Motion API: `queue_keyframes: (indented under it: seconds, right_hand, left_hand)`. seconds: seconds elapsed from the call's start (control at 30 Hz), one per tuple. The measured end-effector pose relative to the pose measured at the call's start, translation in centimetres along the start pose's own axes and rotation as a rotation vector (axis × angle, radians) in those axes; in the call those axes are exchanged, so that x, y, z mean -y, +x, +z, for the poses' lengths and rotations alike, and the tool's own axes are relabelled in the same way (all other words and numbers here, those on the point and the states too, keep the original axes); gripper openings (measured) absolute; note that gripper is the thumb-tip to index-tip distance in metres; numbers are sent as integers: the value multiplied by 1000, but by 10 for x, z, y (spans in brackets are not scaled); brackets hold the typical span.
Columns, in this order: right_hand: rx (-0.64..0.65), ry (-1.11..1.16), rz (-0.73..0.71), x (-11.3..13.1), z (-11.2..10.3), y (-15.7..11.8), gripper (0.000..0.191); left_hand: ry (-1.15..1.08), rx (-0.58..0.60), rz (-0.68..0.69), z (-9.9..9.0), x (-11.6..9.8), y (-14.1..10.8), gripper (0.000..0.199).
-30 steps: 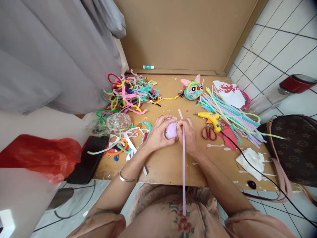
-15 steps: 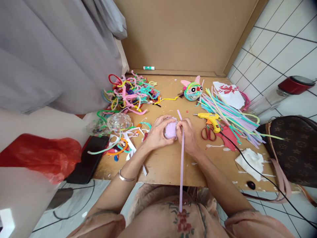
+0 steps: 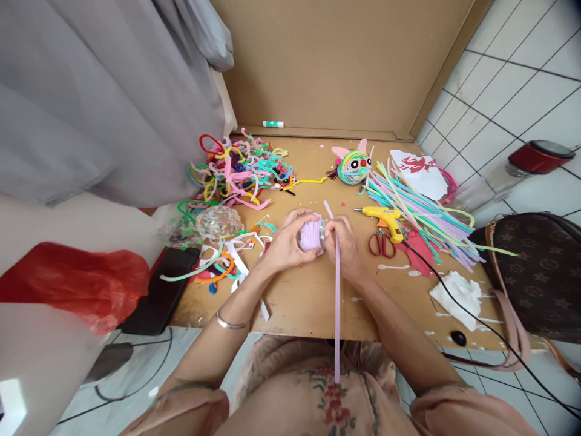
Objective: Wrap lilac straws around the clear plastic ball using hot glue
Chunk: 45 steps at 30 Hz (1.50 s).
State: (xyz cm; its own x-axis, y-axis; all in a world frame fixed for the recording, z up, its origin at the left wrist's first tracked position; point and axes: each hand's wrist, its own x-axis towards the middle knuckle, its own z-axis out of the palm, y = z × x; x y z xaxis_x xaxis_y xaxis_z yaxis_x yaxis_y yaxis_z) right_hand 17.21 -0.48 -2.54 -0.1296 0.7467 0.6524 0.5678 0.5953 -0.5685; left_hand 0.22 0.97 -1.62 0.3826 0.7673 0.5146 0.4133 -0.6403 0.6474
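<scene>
My left hand [image 3: 293, 242] is curled round a small clear piece wrapped in lilac pipe cleaner [image 3: 311, 235], low over the middle of the table. Close on its right, my right hand [image 3: 344, 245] pinches a long lilac pipe cleaner [image 3: 337, 309]. One short end sticks up past the fingers, while the long part hangs down toward my lap. Whether the strip joins the wrapped piece is hidden by the fingers. Right of my right hand lie a yellow glue gun [image 3: 384, 218] and red-handled scissors [image 3: 382, 244].
Tangled pipe cleaners [image 3: 245, 166] are heaped at back left, and straight ones [image 3: 422, 212] lie at right. A decorated ball with pink ears [image 3: 354, 165] sits at the back. The glue gun's black cord [image 3: 454, 300] crosses the right side, near a brown bag [image 3: 535, 272].
My right hand has shifted slightly right, widening the gap to the wrapped piece. The hanging end of the lilac strip has swung a little to the right.
</scene>
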Motion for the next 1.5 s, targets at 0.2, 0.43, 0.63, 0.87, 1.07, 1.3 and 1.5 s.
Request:
queue_keyframes:
  seconds: [0.2,0.43,0.63,0.87,1.07,1.3,1.5]
  right_hand:
    - [-51,-35,41,7,1,-4,15]
    - [130,-487,132,2,-13,-23,27]
    - [261,-744,49,-3,-33,-30,53]
    - [50,-944,460,-28,-76,-6,39]
    - [194,-1046,762,-50,-78,18,61]
    - [146,-1004,879,-65,-75,14,59]
    - [-82,-934,801,-59,-82,10,52]
  left_hand:
    - [-25,14,-63,-8,-3,4,60]
    - [-19,54,-30,-10,0,4,54]
    - [95,87,-10,-11,2,1,49]
    - [58,105,37,-15,5,1,43]
    - [55,121,2,-17,5,2,35]
    - [29,125,-10,-19,5,2,33]
    - [-11,92,-2,-15,9,1,36]
